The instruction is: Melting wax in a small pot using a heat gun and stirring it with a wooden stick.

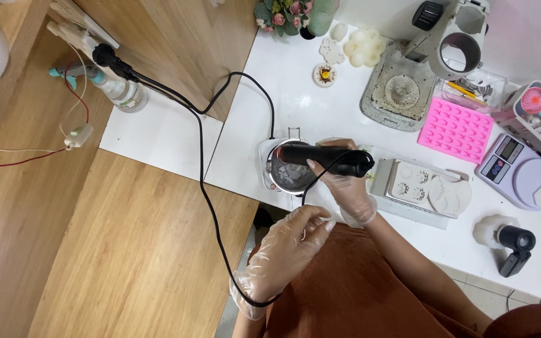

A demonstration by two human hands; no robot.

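Observation:
My right hand (344, 181), in a clear plastic glove, grips a black corded heat gun (320, 158) held level, its nozzle over a small metal pot (285, 178) with pale chunks inside. The pot sits on a small white hotplate (263, 164) at the white table's near edge. My left hand (288, 249), also gloved, hovers lower down near my lap, fingers loosely curled around the gun's black cable (206, 194).
On the white table (295, 100): a white tray of plaster moulds (422, 186), a pink silicone mould (456, 130), a digital scale (520, 174), a dirty grey tray (399, 94), a microscope-like stand (452, 37), flowers (283, 14). A spray bottle (120, 91) and wires lie left on the wooden surface.

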